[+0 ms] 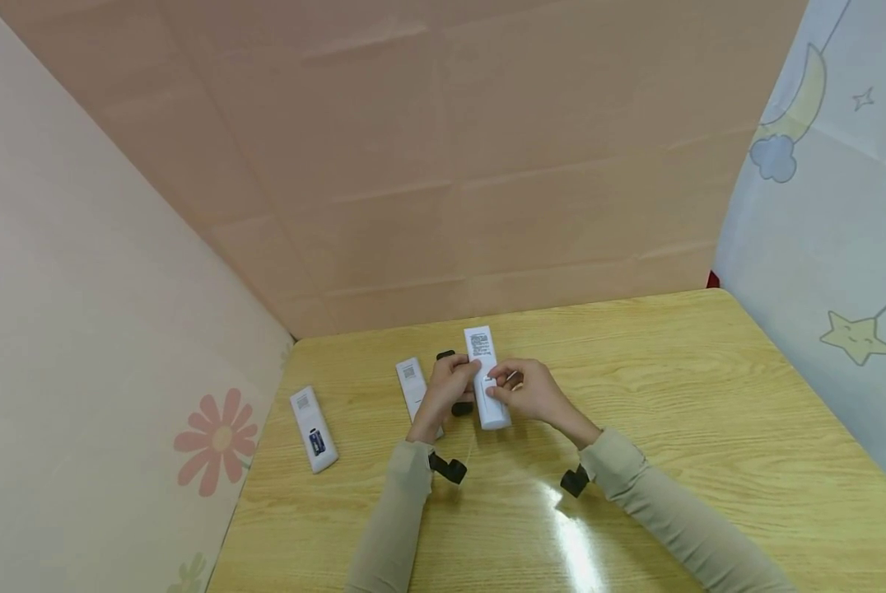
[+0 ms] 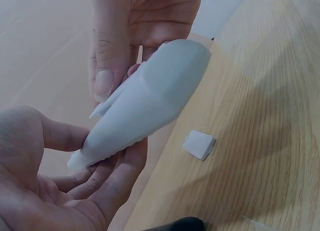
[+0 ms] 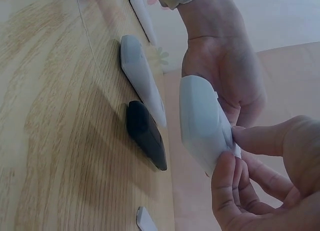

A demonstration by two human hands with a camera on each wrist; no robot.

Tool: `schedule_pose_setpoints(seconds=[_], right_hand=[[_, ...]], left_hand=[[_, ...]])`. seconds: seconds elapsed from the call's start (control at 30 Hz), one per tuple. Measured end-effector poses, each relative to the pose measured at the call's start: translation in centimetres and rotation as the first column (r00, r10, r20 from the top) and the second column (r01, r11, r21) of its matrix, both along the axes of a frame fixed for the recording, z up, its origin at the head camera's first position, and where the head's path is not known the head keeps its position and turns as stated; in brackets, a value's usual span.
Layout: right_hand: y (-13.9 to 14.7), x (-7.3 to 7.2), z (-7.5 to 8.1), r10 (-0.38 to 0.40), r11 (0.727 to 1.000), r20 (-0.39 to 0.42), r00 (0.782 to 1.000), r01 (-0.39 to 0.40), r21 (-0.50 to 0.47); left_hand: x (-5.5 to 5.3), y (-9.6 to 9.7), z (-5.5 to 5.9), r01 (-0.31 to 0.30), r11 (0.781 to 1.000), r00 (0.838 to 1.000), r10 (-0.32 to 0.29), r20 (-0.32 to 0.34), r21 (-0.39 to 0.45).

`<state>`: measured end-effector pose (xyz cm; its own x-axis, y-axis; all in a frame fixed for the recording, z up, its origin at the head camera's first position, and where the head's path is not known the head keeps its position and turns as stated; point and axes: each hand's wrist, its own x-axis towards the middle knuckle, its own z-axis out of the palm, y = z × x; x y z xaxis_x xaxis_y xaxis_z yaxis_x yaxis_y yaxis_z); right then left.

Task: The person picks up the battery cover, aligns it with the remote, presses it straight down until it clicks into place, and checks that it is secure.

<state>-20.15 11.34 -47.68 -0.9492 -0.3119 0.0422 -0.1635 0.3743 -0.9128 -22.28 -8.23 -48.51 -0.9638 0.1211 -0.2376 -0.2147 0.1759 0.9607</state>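
Note:
A white remote control (image 1: 479, 342) is held up above the table, its back with a printed label toward the head camera. My left hand (image 1: 446, 387) grips it by the sides, thumb on the near face and fingers beneath. At the lower half of its back, my right hand (image 1: 533, 391) pinches the battery cover (image 2: 103, 107) between thumb and fingers. In the left wrist view, that cover is tilted up from the remote's body at one edge. The inside of the compartment is hidden.
On the wooden table (image 1: 673, 395), a white remote (image 1: 314, 428) at the left shows batteries in its uncovered compartment. Another white remote (image 1: 410, 380) and a black remote (image 3: 145, 133) lie by my left hand. A small loose white cover (image 2: 200, 144) lies on the table.

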Motion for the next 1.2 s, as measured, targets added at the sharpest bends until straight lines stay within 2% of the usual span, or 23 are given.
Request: schedule_pose_setpoints(seconds=[0.57,0.93,1.2], right_hand=[[-0.13,0.2,-0.21,-0.082,0.996,0.037,0.996,0.083,-0.02],[-0.05,0.12,-0.55,-0.083,0.996,0.061,0.995,0.084,-0.018],[-0.02,0.16,-0.77,-0.074,0.996,0.089,0.993,0.078,-0.053]], left_hand=[[0.14,-0.07,0.23,-0.008,1.0,1.0,0.008,-0.003,0.024],[0.13,-0.21,0.26,-0.009,1.0,1.0,0.009,0.003,0.024],[0.1,-0.31,0.35,-0.018,1.0,1.0,0.018,0.009,0.025]])
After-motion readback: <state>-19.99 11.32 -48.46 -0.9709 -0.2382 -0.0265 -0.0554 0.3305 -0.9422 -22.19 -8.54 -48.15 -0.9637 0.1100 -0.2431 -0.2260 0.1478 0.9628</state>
